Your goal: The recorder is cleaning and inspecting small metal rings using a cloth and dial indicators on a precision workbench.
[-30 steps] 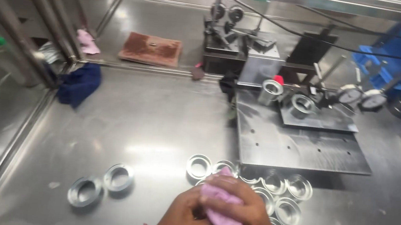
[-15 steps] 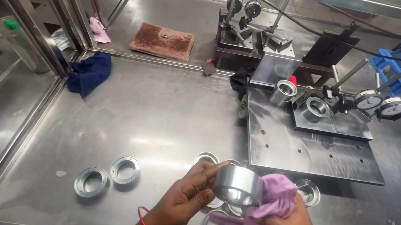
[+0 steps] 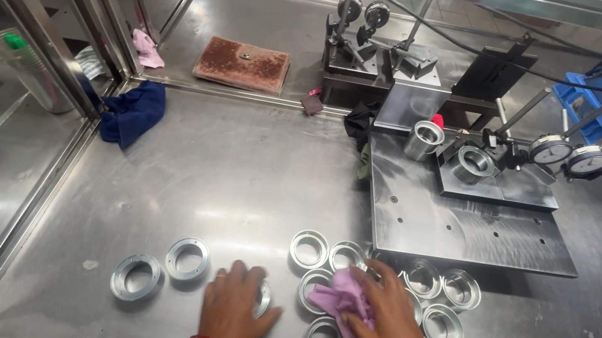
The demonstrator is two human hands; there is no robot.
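Stainless steel covered the counter (image 3: 239, 177), scuffed and bright under the lamps. On it the left hand (image 3: 233, 311) lay flat, fingers (image 3: 228, 278) spread apart over a metal ring (image 3: 263, 300) that peeked out just right of them. The right hand (image 3: 391, 321) had its fingers (image 3: 379, 276) clamped on a pink cloth (image 3: 340, 303), pressed among the cluster of rings (image 3: 422, 296). Two finished-looking rings (image 3: 161, 266) sat just left of the left fingers. Beyond lay a gauge fixture (image 3: 480, 189). The step appeared to be wiping rings singly; lifting the covered ring would call for closing the left fingers around its rim.
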